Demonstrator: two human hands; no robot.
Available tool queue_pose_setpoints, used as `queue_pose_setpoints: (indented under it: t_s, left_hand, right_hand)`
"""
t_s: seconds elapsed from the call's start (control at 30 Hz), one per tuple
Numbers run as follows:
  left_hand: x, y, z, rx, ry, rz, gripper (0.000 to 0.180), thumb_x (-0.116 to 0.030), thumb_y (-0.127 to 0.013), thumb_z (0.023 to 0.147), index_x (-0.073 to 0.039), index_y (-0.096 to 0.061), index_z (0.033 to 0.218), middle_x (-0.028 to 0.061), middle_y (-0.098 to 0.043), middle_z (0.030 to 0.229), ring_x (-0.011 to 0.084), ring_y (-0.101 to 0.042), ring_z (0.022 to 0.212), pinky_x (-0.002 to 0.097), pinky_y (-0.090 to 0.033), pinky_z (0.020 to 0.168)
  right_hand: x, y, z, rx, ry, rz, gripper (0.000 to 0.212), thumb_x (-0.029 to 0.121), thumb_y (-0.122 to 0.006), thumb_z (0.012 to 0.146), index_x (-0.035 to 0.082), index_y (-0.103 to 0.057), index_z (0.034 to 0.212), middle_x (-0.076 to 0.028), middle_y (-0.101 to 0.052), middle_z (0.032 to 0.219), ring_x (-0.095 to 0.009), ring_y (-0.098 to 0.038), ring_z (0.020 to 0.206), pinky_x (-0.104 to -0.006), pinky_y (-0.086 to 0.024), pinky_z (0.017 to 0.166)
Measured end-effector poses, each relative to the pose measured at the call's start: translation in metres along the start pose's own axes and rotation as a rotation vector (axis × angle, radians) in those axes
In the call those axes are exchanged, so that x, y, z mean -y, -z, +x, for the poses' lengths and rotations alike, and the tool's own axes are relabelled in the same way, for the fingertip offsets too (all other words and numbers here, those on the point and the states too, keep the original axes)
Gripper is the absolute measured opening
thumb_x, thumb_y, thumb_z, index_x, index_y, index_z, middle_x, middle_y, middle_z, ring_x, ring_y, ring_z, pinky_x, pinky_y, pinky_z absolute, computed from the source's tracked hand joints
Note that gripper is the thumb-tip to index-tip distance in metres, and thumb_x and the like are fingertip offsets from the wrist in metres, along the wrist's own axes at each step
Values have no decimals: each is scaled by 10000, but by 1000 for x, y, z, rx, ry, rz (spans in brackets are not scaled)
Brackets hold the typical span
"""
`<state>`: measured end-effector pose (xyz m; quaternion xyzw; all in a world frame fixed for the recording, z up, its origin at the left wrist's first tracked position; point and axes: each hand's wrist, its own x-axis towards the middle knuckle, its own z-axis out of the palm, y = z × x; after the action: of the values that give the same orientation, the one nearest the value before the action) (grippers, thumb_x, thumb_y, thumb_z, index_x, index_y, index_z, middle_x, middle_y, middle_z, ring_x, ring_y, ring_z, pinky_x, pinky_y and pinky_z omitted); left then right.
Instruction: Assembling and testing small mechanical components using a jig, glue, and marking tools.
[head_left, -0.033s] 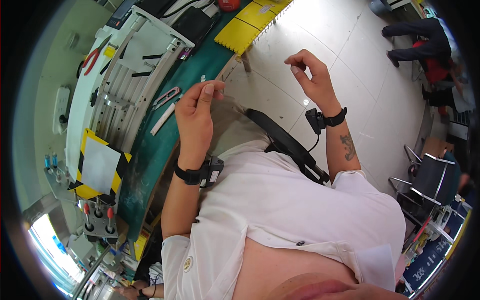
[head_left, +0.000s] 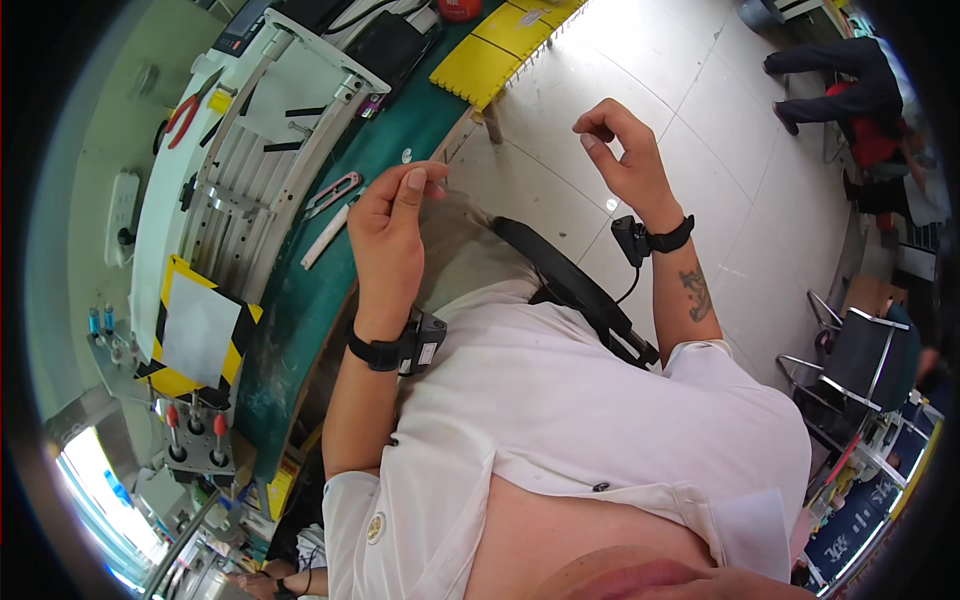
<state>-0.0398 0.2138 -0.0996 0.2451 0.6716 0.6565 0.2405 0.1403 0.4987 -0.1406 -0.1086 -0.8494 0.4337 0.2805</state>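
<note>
My left hand [head_left: 390,235] is raised by the bench's front edge, thumb pressed to the bent index finger; anything in the pinch is too small to make out. Off to the right, above the floor, my right hand [head_left: 632,165] has its fingers curled and thumb tip close to the index tip. What it holds, if anything, I cannot make out. Beside the left hand, pink-handled thread snips [head_left: 333,195] and a slim white tool [head_left: 326,240] lie on the green bench mat [head_left: 285,330]. A small white piece [head_left: 406,156] lies just beyond that hand.
A metal-railed machine [head_left: 240,170] fills the bench's left, with red-handled pliers [head_left: 183,120] and a striped-edge panel [head_left: 200,335] on it. Yellow trays [head_left: 480,60] stand at the far bench edge. A black chair [head_left: 860,355] and another person [head_left: 850,75] are at the right.
</note>
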Motion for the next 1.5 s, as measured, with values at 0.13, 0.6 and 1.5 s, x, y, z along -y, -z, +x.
queue_pose_setpoints:
  t_s: [0.13,0.6,1.5]
  left_hand:
    - [-3,3,-6,-37,-17,-22,328,-277,-705,1207,10,-855,1259,7,-781,1036,57,-631,942,215,-427,804]
    - [-44,74,-101,1,249,21,350,-278,-657,1206,-8,-831,1346,65,-846,1067,-20,-359,617,208,-273,557]
    - [-157,200,-189,-148,328,121,449,-411,-562,1246,-33,-787,1158,-95,-483,772,-8,-350,666,223,-268,591]
  right_hand:
    - [2,1,-1,47,-63,-48,149,-66,-710,1018,7,-742,1144,-85,-740,976,-194,-678,856,-332,-551,794]
    - [45,-15,14,-365,150,-459,347,-46,-696,963,78,-819,1263,-115,-750,1426,-340,-653,1340,-450,-493,1198]
    - [171,-131,16,453,-279,1059,295,201,-528,1230,-36,-702,1204,63,-440,766,-48,-307,657,-277,-265,622]
